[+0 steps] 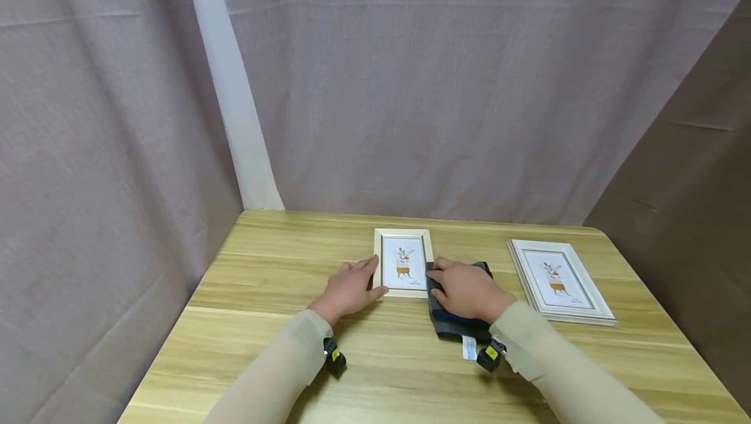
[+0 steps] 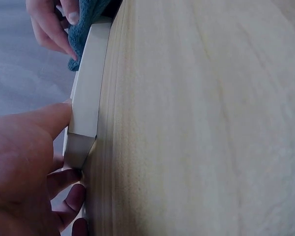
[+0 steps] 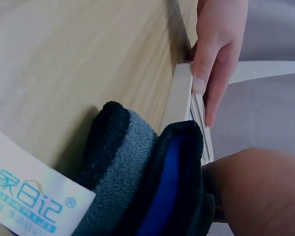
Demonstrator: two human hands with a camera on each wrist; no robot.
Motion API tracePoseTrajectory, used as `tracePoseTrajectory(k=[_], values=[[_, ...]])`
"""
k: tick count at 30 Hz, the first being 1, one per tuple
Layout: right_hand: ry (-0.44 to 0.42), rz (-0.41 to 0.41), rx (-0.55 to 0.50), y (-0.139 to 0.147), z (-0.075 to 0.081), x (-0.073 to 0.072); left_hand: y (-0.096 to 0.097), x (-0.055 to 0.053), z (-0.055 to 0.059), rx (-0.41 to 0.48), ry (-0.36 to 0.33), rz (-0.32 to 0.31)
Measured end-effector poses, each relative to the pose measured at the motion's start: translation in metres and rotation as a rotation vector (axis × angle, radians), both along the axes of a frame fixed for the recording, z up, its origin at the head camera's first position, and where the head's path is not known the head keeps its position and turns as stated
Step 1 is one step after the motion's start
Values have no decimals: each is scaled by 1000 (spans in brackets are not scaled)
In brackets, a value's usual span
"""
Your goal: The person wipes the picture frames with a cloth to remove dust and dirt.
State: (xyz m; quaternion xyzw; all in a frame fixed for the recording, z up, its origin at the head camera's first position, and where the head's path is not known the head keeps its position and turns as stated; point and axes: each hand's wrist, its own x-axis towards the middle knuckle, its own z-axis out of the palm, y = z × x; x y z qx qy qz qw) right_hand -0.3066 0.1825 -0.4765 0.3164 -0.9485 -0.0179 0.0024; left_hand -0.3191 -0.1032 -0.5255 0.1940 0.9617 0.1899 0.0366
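A cream picture frame [image 1: 402, 296] with a potted-flower print lies face up on the table. My left hand [image 1: 351, 286] holds its near left corner, the thumb along the near side and the fingers at the left edge, as the left wrist view also shows. My right hand [image 1: 466, 288] grips a folded dark grey-blue cloth [image 3: 123, 162] with black edging, a blue inner layer and a white label [image 3: 34, 189]. The cloth lies against the frame's right edge and overlaps it in the head view. Under the right palm, part of the cloth is hidden.
To the right, a white picture frame [image 1: 592, 300] with the same print lies on the wooden table [image 1: 264, 359], its side showing stacked edges. Grey curtains [image 1: 411, 98] hang behind the table and at its left; a brown one [image 1: 698, 202] hangs at the right.
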Motion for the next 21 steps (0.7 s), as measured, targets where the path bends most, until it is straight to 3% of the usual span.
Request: tracePoseTrajectory(k=[21], values=[[47, 50, -53, 5, -2, 38, 1, 4, 3, 30, -6, 4]])
